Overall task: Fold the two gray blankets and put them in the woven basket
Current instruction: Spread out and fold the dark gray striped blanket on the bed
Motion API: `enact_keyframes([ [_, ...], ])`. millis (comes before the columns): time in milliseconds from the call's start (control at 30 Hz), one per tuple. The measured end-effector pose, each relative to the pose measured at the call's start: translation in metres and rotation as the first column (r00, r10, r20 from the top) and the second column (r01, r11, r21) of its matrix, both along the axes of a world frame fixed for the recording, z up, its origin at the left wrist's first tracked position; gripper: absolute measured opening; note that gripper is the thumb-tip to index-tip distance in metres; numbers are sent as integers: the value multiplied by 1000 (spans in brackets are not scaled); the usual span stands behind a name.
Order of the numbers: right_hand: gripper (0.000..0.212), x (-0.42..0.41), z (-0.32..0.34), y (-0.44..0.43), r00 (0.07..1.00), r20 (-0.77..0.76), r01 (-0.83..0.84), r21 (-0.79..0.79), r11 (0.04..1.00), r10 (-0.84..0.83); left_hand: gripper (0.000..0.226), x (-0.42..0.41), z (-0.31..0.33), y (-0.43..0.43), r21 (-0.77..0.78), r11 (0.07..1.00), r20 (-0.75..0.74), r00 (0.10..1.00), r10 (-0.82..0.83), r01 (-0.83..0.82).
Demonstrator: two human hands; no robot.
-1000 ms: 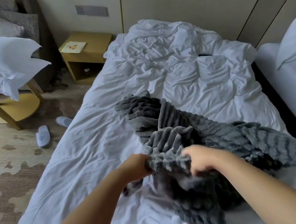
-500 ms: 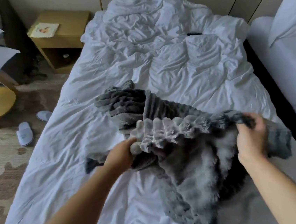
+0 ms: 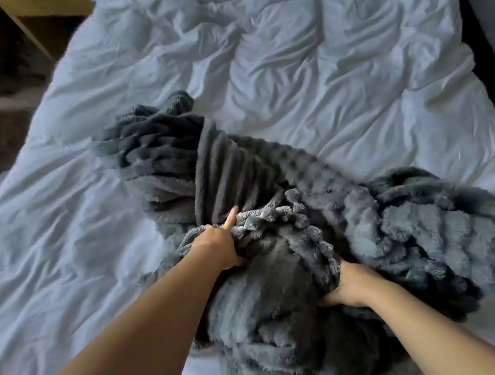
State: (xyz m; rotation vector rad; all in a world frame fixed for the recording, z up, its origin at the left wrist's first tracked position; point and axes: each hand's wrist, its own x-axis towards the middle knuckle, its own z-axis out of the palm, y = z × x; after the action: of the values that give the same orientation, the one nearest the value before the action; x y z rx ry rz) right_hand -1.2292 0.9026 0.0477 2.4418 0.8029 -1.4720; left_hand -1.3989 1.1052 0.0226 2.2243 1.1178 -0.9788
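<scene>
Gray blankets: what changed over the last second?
The right hand let go of the stretched edge, moved back inward and down, and now grips a lower fold. The left hand keeps holding the edge. The gray blankets stay heaped, unfolded, on the bed.

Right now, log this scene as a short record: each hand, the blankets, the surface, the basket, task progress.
left hand: grips a bunched edge of the gray blankets, index finger pointing out
right hand: pushed into the pile, fingers hidden by fabric
gray blankets: unfolded, heaped together in a crumpled pile
surface: bed with rumpled white bedding
woven basket: not in view
progress: no fold made yet
</scene>
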Motion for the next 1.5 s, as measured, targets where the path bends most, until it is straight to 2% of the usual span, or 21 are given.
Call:
enact_keyframes([
  [100, 53, -28, -64, -25, 991, -67, -116, -56, 992, 112, 69, -6, -47, -27, -83, 983, -123, 977, -173, 164],
  [167, 49, -58, -85, -43, 976, -171, -153, -116, 981, 132, 55, -13, -60, -42, -124, 985, -59, 990, -127, 119],
  [233, 45, -81, -92, -57, 962, -274, -56, -146, 988, 14, 49, -15, -60, -52, -164, 981, -64, 991, -117, 105],
  [267, 43, -91, -91, -62, 967, -256, -19, -124, 992, -14, 48, -16, -58, -57, -160, 982, -80, 991, -112, 98],
  [333, 36, -89, -77, -61, 960, -123, -261, -77, 962, 250, 43, -17, -41, -64, -130, 990, -95, 993, -69, 57],
  [400, 21, -54, -27, -25, 951, -57, -308, -149, 940, 303, 35, -7, -1, -45, -50, 998, -48, 998, 28, -30],
  [467, 16, 19, 65, 50, 978, 160, -124, -51, 991, 131, 29, 25, 70, 17, 80, 978, 128, 975, 183, -194],
  [533, 20, 112, 209, 127, 909, 402, -9, 282, 959, -109, 28, 75, 199, 107, 262, 905, 433, 879, 200, -335],
  [600, 17, 189, 371, 175, 681, 600, -135, 666, 734, -419, 34, 116, 368, 180, 411, 797, 715, 699, 19, -443],
  [633, 20, 209, 445, 183, 598, 594, -246, 775, 582, -538, 41, 126, 447, 201, 464, 750, 789, 604, -109, -471],
  [667, 29, 221, 513, 188, 546, 602, -350, 796, 495, -583, 51, 130, 517, 212, 524, 701, 804, 552, -219, -485],
  [733, 46, 225, 615, 183, 462, 630, -482, 769, 420, -624, 67, 126, 619, 218, 621, 589, 769, 550, -328, -517],
  [800, 50, 222, 670, 173, 424, 601, -520, 774, 361, -677, 60, 112, 675, 211, 682, 466, 730, 570, -377, -564],
  [867, 45, 209, 690, 163, 424, 583, -554, 773, 311, -693, 37, 99, 699, 196, 706, 378, 706, 557, -437, -599],
  [933, 39, 197, 692, 154, 423, 581, -628, 741, 237, -696, 26, 85, 705, 181, 697, 334, 706, 528, -472, -634],
  [1067, 27, 191, 668, 143, 406, 614, -756, 642, 129, -677, 29, 52, 687, 164, 687, 306, 701, 492, -516, -659],
  [1167, 26, 191, 614, 142, 481, 624, -737, 669, 102, -616, 27, 39, 639, 153, 742, 355, 669, 591, -451, -569],
  [1233, 35, 188, 561, 140, 533, 641, -672, 718, 184, -552, 25, 34, 586, 144, 763, 437, 633, 688, -355, -477],
  [1333, 42, 172, 457, 117, 658, 617, -453, 783, 427, -433, 21, 24, 485, 120, 738, 581, 556, 797, -235, -344],
  [1433, 36, 139, 343, 74, 796, 518, -265, 763, 589, -314, 23, 2, 381, 81, 660, 718, 470, 867, -164, -222],
  [1500, 34, 114, 277, 41, 830, 488, -183, 697, 694, -272, 29, -22, 319, 53, 597, 790, 398, 907, -141, -139],
])
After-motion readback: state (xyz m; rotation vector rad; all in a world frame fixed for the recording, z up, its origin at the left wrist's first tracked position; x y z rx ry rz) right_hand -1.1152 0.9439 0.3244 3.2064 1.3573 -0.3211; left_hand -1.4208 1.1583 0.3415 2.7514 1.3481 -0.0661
